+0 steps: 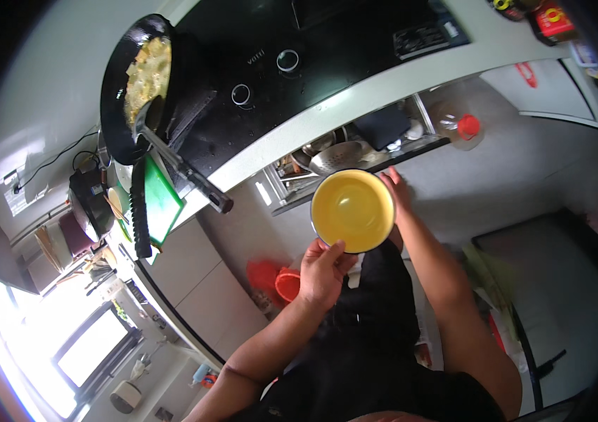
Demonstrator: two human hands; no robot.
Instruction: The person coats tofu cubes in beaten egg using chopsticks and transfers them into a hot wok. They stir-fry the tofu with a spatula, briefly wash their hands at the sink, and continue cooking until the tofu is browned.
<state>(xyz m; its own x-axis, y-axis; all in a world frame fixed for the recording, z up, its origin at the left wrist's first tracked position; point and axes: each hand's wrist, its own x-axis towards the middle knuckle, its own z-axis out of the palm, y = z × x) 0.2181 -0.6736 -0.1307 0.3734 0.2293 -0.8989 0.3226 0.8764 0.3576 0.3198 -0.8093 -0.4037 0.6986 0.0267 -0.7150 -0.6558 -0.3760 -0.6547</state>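
A yellow bowl [353,211] with a dark rim is in front of me, its inside facing up and seemingly empty. My left hand [327,271] grips its near rim, thumb over the edge. At the bowl's far right side is my right hand [397,191], partly hidden behind it; whether it holds the bowl is unclear. Beyond the bowl, an open drawer [304,189] holds a perforated metal ladle [337,157] and other utensils. At the upper left, a black frying pan [114,100] holds yellowish food [149,74], with a dark-handled metal spatula [164,150] resting in it.
The black glass cooktop [330,47] has two round knobs. A green cutting board [164,203] stands left of it. A plastic bottle with a red cap [468,127] is beside the drawer. A red plastic container [288,284] is lower down, and a dark-framed grey surface [562,285] lies right.
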